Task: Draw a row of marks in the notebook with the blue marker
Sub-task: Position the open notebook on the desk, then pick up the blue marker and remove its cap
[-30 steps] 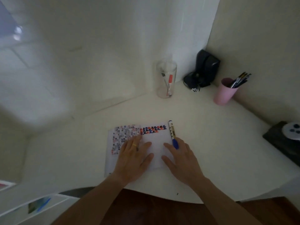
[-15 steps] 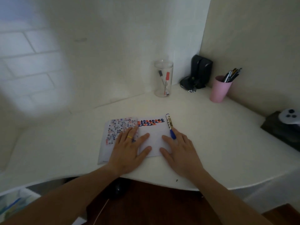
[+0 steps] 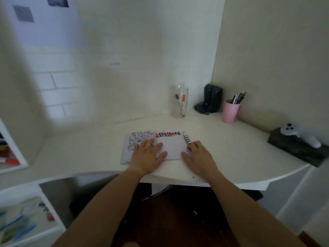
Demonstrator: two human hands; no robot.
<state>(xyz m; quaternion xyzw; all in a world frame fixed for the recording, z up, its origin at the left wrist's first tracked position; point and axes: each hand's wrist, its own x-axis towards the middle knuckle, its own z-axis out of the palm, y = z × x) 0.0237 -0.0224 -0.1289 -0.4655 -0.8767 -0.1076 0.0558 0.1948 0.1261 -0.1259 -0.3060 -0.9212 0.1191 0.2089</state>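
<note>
Fingertips (image 3: pixel 193 146) of my right hand (image 3: pixel 199 158) rest uncurled on the blue marker (image 3: pixel 187 137), ungrasped, just beyond them beside the notebook (image 3: pixel 171 148); my left hand (image 3: pixel 147 155) lies flat, pinning the page. Step: reaching; next I must pinch and lift it

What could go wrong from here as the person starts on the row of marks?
The marker lies loose beside the notebook, with only the right hand fingertips on its near end; it could roll away. The left hand covers the page's middle, so it may crowd the drawing space. The dim light could make the new row uneven.
</note>
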